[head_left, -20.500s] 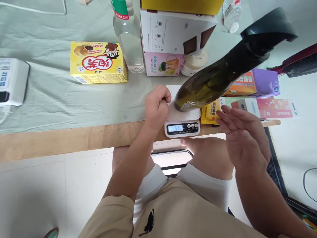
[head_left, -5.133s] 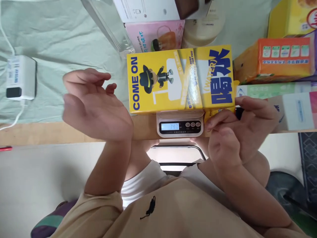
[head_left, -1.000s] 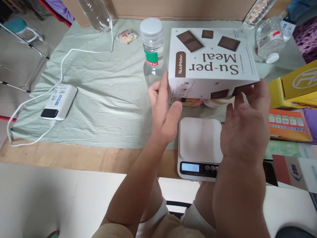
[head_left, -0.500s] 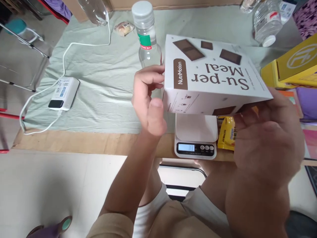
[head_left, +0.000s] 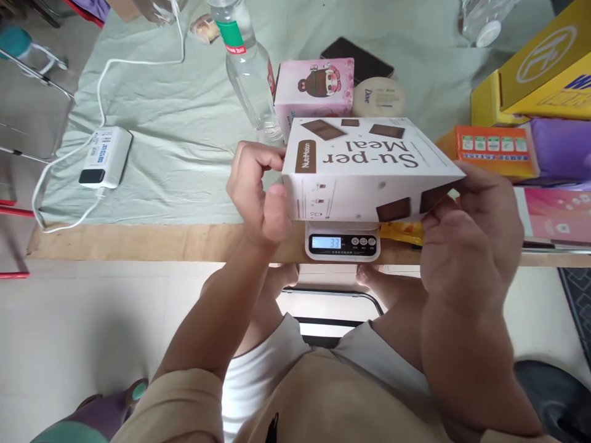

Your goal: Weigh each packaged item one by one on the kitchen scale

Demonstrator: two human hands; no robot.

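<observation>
A scale (head_left: 342, 242) is set at the front edge of the counter (head_left: 138, 241), and a box (head_left: 364, 169) is held over it between the left hand (head_left: 258, 192) and the right hand (head_left: 471, 240). Behind the box a carton (head_left: 316, 86), a round tin (head_left: 378, 97) and a bottle (head_left: 247, 67) are placed. A power bank (head_left: 105, 156) is laid far to the left. Stacked boxes (head_left: 517, 117) are found to the right.

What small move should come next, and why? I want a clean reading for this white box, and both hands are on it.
Probably let go with both hands. The white box sits over the scale, whose display already shows a number, while the left hand and right hand grip its ends. Any hand pressure or lift likely skews the reading.
</observation>
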